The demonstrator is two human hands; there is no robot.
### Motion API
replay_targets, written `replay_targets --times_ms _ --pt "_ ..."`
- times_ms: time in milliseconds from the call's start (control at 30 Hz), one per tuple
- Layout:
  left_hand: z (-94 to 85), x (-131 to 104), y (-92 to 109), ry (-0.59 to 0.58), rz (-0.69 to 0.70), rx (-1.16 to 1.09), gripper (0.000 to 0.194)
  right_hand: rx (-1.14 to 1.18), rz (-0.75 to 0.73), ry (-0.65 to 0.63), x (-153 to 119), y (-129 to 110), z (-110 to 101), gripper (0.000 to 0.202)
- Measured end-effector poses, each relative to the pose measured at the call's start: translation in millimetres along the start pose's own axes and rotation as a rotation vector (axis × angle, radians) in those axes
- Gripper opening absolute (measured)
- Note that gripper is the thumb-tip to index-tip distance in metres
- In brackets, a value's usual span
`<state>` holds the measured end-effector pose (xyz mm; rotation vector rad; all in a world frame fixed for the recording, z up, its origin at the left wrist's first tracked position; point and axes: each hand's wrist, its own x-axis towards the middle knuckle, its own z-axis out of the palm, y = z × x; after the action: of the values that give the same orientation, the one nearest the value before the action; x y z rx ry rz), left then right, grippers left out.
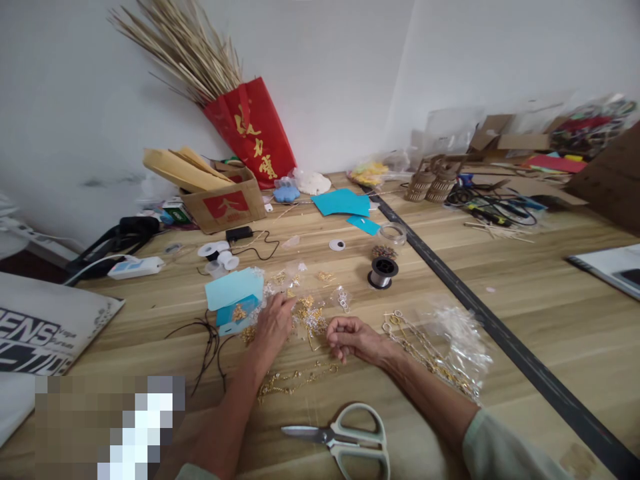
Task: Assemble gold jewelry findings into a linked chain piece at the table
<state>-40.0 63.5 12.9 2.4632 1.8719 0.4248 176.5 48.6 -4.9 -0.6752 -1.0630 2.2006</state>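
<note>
Small gold and silver pieces (311,313) lie in a loose heap at the middle of the table. At the heap's left side my left hand (276,321) rests low with its fingers pointing at the pieces; whether it pinches one is too small to tell. My right hand (349,337) is closed at the heap's right side, thumb and fingertips together, and what it holds is too small to make out. A gold chain (295,385) lies in front of both hands. Further right are more chains (425,350) beside clear plastic bags (463,347).
White-handled scissors (345,437) lie near the front edge. Behind the hands stand a wire spool (383,272) and a clear jar (390,241). Light blue cards (234,289) lie at left, black cords (207,347) below them. A dark strip (465,297) crosses the table at right.
</note>
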Motion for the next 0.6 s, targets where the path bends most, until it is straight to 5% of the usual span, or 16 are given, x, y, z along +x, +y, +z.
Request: replay_targets --times_ms 600 --pt "-1.6 7.3 7.1 -0.068 0.055 0.156 0.028 0.002 -0.004 0.010 0.2 1.2 -0.1 0.026"
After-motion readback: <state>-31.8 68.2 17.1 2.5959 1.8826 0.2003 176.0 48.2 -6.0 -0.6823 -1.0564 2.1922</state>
